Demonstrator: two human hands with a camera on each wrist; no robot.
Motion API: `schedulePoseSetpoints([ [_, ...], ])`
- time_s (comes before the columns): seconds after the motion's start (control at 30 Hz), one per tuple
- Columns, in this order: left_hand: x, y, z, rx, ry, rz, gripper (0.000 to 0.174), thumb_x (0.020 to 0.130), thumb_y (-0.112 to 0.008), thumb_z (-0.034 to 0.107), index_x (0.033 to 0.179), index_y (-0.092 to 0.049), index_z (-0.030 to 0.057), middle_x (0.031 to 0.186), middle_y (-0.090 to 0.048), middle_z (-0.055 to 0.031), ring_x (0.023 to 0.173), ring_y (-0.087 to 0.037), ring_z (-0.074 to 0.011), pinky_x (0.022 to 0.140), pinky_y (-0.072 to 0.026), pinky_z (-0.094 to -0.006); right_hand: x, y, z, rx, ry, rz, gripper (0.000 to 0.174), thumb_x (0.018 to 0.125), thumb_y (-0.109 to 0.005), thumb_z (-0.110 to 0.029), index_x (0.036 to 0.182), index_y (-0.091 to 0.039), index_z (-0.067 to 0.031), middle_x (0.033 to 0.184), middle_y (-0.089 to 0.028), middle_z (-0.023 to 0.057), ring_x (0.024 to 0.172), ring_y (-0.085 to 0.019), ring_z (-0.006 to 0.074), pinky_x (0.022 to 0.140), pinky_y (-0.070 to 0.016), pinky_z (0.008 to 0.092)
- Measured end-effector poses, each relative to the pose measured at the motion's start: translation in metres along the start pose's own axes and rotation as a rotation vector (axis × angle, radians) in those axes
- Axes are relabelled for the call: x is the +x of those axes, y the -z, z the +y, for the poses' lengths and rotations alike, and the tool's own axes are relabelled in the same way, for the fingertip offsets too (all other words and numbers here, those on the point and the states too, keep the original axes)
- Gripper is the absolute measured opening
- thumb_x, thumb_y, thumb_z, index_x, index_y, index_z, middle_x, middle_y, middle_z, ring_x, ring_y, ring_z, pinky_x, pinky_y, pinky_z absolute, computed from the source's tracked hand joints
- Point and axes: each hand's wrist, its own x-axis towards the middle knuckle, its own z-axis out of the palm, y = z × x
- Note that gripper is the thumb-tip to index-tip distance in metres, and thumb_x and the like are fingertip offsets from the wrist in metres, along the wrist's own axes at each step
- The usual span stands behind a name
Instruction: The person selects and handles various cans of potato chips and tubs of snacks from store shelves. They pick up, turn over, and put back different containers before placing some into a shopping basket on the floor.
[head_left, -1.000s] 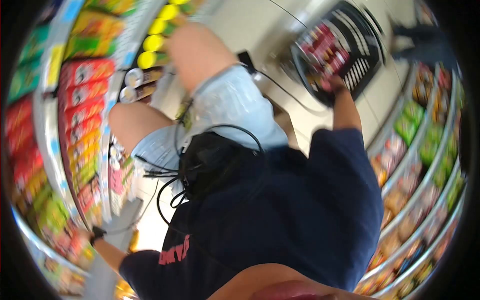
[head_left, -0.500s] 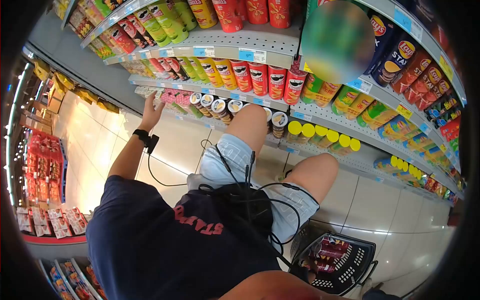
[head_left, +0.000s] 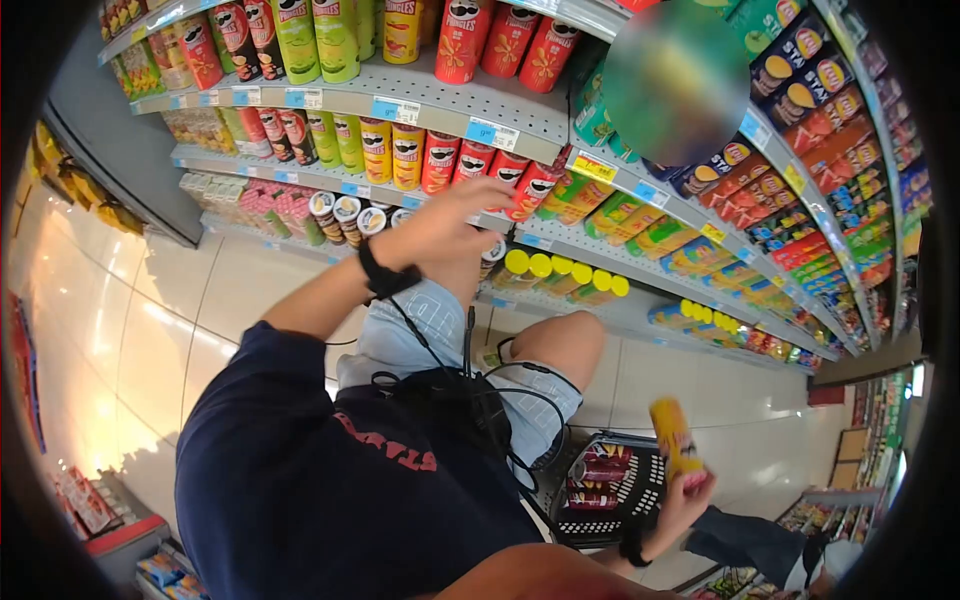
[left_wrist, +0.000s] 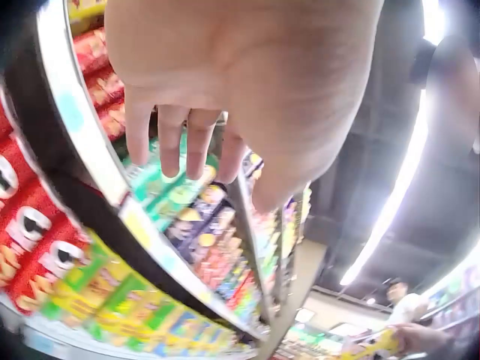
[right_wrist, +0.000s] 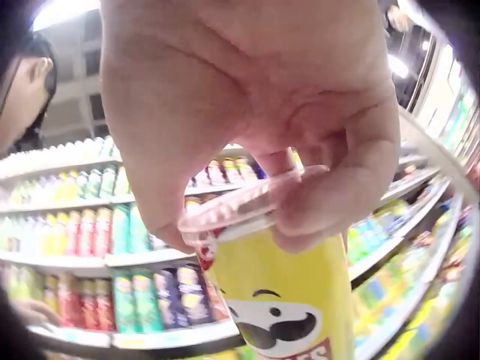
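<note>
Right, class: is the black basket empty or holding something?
Not empty: dark red packs lie inside the black basket, beside its bare slots.

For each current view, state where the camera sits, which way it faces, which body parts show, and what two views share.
Head: worn on the head, facing forward and down at shelves; the left hand and right hand show.
Left wrist: on that wrist, facing past the left palm and fingers toward shelves and ceiling lights.
Right wrist: on that wrist, facing the right hand's grip on a yellow can.
Shared: head and right wrist both show that can.
</note>
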Motion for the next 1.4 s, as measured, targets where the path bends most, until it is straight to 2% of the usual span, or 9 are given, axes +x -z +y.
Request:
schedulePoseSetpoints([
  [0.2, 0.028, -0.015, 0.089, 0.007, -0.312, -0.015, 0.067, 0.07, -0.078, 0.023, 0.131, -0.053, 0.0105, 0.137, -0.048, -0.0125, 0.13, -0.043, -0.0315, 0.107, -0.0355, -0.0454, 0.035, -0.122, -0.199, 0.391, 0.2, -0.462, 0.053, 0.076, -0.07, -0.01, 0.125, -0.051, -0.0027, 0.1, -0.06, 0.0062, 0.078, -0.06, 0.0108, 0.062, -0.0501, 0.0232],
  [0.33, -0.004, -0.005, 0.069, 0.051, -0.198, -0.016, 0.069, 0.068, -0.08, 0.027, 0.13, -0.054, 0.0106, 0.124, -0.058, -0.0122, 0.116, -0.053, -0.033, 0.103, -0.0379, -0.0457, 0.036, -0.181, -0.268, 0.209, 0.549, -0.597, 0.057, 0.075, -0.075, -0.011, 0.126, -0.051, -0.0017, 0.102, -0.065, 0.0089, 0.084, -0.063, 0.0117, 0.067, -0.0527, 0.0252],
  [0.4, -0.023, 0.013, 0.056, 0.054, -0.159, 0.046, 0.067, 0.071, -0.079, 0.026, 0.131, -0.052, 0.0099, 0.123, -0.06, -0.011, 0.114, -0.057, -0.0309, 0.1, -0.0413, -0.0424, 0.025, -0.195, -0.285, 0.439, 0.475, -0.651, 0.056, 0.078, -0.074, -0.01, 0.129, -0.051, -0.0021, 0.106, -0.066, 0.0105, 0.087, -0.064, 0.0127, 0.072, -0.0537, 0.0269],
  [0.57, -0.043, 0.047, -0.003, -0.12, 0.279, 0.472, 0.073, 0.079, -0.075, 0.013, 0.138, -0.036, -0.0049, 0.129, -0.053, -0.0201, 0.121, -0.053, -0.0275, 0.103, -0.0408, -0.0374, 0.035, -0.203, -0.238, 0.418, 0.383, -0.699, 0.052, 0.084, -0.069, -0.007, 0.132, -0.049, -0.0027, 0.113, -0.063, 0.0112, 0.087, -0.064, 0.0123, 0.074, -0.0541, 0.027],
  [0.67, -0.025, 0.083, -0.055, -0.047, 0.25, 0.589, 0.073, 0.081, -0.073, 0.011, 0.139, -0.031, -0.0043, 0.126, -0.054, -0.0184, 0.119, -0.053, -0.0232, 0.1, -0.0429, -0.0351, 0.038, -0.201, -0.18, 0.435, 0.242, -0.677, 0.041, 0.092, -0.059, -0.007, 0.13, -0.048, 0.0002, 0.128, -0.057, 0.0136, 0.087, -0.066, 0.0153, 0.076, -0.0543, 0.0285],
  [0.8, 0.005, 0.112, -0.076, -0.101, 0.256, 0.695, 0.072, 0.081, -0.074, 0.013, 0.138, -0.033, -0.0043, 0.125, -0.054, -0.0178, 0.116, -0.054, -0.0214, 0.098, -0.0441, -0.0336, 0.028, -0.188, -0.132, 0.397, 0.147, -0.624, 0.034, 0.093, -0.057, -0.008, 0.126, -0.051, 0.0005, 0.121, -0.06, 0.013, 0.082, -0.065, 0.0164, 0.071, -0.0554, 0.0281],
  [0.9, 0.027, 0.119, -0.092, -0.126, 0.285, 0.761, 0.071, 0.082, -0.074, 0.013, 0.138, -0.034, -0.004, 0.124, -0.055, -0.0165, 0.113, -0.055, -0.0209, 0.095, -0.0456, -0.0325, 0.02, -0.18, -0.117, 0.421, -0.009, -0.564, 0.031, 0.091, -0.058, -0.002, 0.122, -0.052, 0.0021, 0.118, -0.062, 0.0115, 0.08, -0.065, 0.014, 0.07, -0.054, 0.0258],
  [1.17, 0.044, 0.133, -0.109, -0.189, 0.383, 0.786, 0.06, 0.083, -0.074, 0.014, 0.131, -0.042, -0.0033, 0.113, -0.061, -0.0123, 0.1, -0.061, -0.0167, 0.086, -0.0507, -0.0297, 0.023, -0.176, -0.082, 0.399, -0.063, -0.51, 0.029, 0.092, -0.058, -0.005, 0.12, -0.053, 0.0014, 0.116, -0.063, 0.0108, 0.078, -0.065, 0.0137, 0.07, -0.0535, 0.0257],
  [1.4, 0.053, 0.14, -0.11, -0.158, 0.463, 0.732, 0.057, 0.087, -0.07, 0.016, 0.133, -0.042, -0.0016, 0.117, -0.061, -0.0112, 0.103, -0.061, -0.0172, 0.088, -0.0491, -0.0297, 0.032, -0.185, -0.075, 0.367, -0.052, -0.519, 0.029, 0.092, -0.059, -0.006, 0.119, -0.054, 0.0013, 0.111, -0.065, 0.0106, 0.075, -0.064, 0.0131, 0.069, -0.0525, 0.0256],
])
